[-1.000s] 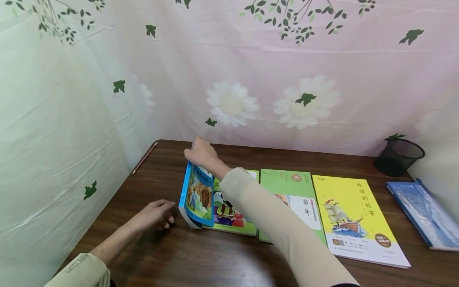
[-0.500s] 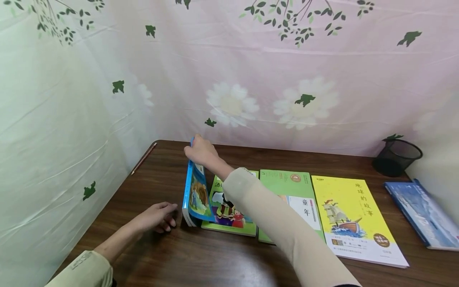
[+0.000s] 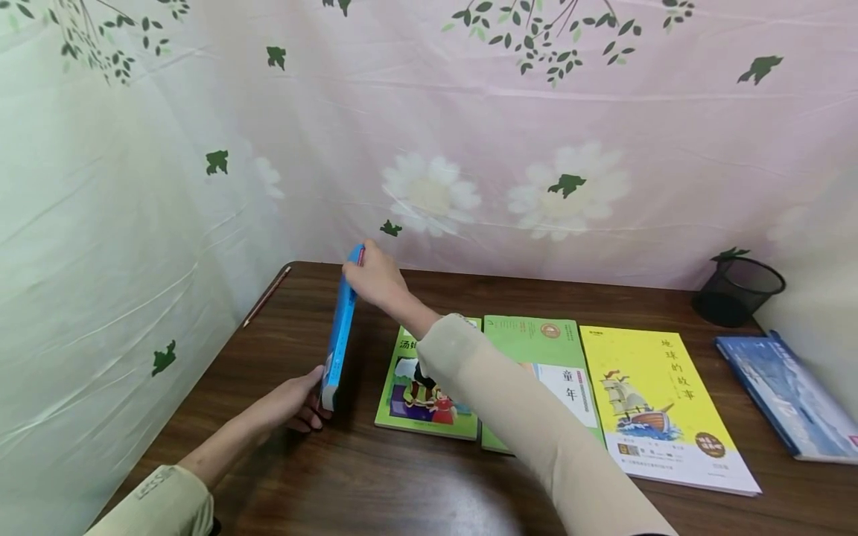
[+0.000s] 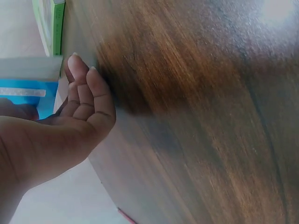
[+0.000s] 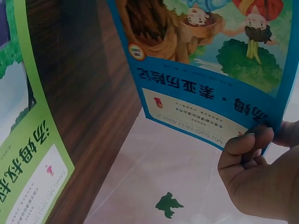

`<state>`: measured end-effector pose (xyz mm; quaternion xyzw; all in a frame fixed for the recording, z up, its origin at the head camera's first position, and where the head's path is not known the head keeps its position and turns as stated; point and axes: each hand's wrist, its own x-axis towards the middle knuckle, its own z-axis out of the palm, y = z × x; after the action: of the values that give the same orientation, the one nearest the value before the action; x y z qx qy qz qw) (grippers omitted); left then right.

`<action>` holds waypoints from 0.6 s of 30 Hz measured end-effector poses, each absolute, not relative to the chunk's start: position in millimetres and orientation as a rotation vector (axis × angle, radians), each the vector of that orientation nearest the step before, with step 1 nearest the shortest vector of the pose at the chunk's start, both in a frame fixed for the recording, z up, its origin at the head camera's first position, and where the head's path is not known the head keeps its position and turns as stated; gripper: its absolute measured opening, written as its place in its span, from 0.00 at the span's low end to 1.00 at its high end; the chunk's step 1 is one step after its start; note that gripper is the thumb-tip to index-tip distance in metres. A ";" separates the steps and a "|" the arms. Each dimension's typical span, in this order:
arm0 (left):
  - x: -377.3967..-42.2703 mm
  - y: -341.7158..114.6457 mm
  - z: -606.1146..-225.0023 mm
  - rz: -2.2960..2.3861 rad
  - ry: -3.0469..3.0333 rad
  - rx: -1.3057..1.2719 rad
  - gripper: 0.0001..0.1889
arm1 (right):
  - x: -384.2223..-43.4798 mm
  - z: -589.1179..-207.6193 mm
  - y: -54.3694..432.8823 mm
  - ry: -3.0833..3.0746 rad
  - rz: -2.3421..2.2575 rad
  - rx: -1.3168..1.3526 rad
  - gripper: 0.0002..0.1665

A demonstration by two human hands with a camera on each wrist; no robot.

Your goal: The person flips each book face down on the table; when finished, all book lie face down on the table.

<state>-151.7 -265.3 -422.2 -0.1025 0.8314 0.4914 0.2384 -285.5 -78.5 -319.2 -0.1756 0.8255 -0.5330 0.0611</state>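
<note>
My right hand (image 3: 378, 281) pinches a blue-edged paperback book (image 3: 340, 335) by its far top corner. The book stands nearly on edge, spine toward me. In the right wrist view its illustrated front cover (image 5: 210, 84) shows, thumb and fingers at the corner. At the book's near lower end is my left hand (image 3: 288, 402), its thumb against the book and its other fingers loosely bent beside the bottom edge. The left wrist view shows that thumb overlapping the blue cover (image 4: 46, 105). A green-bordered picture book (image 3: 425, 406) lies right of it, partly hidden by my right sleeve.
To the right on the wooden table (image 3: 402, 484) lie a green book (image 3: 529, 339), a yellow book with a ship (image 3: 643, 372) and a blue book (image 3: 780, 394). A black mesh pen cup (image 3: 737, 290) stands at the back right; a pencil (image 3: 267, 296) lies along the left edge.
The blue-edged book has come off the green-bordered book, moving left and tilting up on edge. Its lower end now meets my left hand, which has hardly moved.
</note>
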 end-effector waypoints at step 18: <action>-158.2 -281.0 -417.7 1.672 1.815 -0.193 0.42 | -288.1 -320.4 -77.9 2.281 -1.879 -0.521 0.21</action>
<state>-158.2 -281.0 -417.7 -0.0736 0.6930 0.6382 0.3271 -288.1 -77.9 -320.4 -0.1734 0.7582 -0.6246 0.0703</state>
